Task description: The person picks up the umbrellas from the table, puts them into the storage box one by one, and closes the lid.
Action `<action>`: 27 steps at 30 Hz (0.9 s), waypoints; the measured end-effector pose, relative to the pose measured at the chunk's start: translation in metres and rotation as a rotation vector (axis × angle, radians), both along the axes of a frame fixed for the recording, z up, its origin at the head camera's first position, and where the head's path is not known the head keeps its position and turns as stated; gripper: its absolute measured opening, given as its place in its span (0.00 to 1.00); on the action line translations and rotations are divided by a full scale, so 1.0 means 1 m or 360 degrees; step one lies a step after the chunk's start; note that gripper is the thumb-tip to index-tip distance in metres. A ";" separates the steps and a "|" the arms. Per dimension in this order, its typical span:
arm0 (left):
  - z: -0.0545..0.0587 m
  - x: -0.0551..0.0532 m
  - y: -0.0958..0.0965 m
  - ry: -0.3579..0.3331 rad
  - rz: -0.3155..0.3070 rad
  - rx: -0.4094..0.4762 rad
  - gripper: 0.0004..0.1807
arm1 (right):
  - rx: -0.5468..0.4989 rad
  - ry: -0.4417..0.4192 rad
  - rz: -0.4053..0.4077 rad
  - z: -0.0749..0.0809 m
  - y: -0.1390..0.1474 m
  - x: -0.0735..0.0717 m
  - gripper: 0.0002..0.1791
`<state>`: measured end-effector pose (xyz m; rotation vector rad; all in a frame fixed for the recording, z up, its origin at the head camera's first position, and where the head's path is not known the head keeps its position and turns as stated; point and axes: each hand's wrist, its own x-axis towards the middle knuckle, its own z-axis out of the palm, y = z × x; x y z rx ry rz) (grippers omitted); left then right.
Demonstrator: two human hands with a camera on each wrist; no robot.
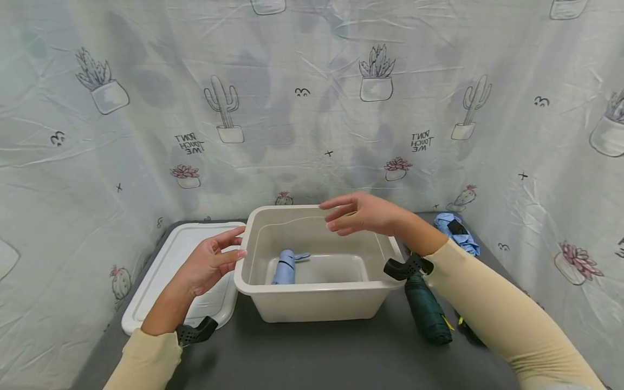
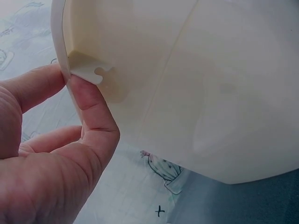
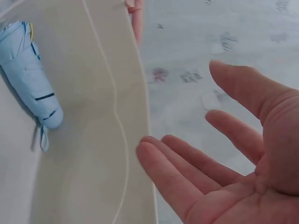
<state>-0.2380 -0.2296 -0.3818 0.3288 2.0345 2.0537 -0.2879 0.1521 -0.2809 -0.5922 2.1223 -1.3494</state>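
A beige plastic bin [image 1: 317,303] stands on the grey table, with a light blue folded umbrella [image 1: 285,268] lying inside toward its left. My left hand [image 1: 209,262] pinches the bin's left rim; the left wrist view shows thumb and finger meeting at the edge beside a small notched tab [image 2: 91,72]. Over the bin's back right part hovers my right hand [image 1: 363,214], fingers spread loosely and holding nothing. In the right wrist view, the right hand [image 3: 219,172] is beside the bin's rim, and the blue umbrella [image 3: 30,70] shows its wrist loop.
Left of the bin lies a white lid [image 1: 166,281]. A dark green folded umbrella [image 1: 427,309] lies to the right, near a dark item [image 1: 470,329] partly hidden by my sleeve. Farther back right sits a blue fabric bundle [image 1: 458,233]. A patterned curtain [image 1: 302,124] surrounds the table.
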 end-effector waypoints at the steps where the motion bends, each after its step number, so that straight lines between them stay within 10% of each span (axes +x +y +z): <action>1: 0.000 0.000 0.000 0.0001 0.0002 -0.0002 0.41 | -0.0030 0.0035 -0.0028 -0.001 0.006 0.002 0.32; 27: 0.001 0.000 -0.003 0.0027 -0.0057 0.0035 0.38 | -0.0538 0.0526 -0.0563 -0.051 0.141 0.061 0.23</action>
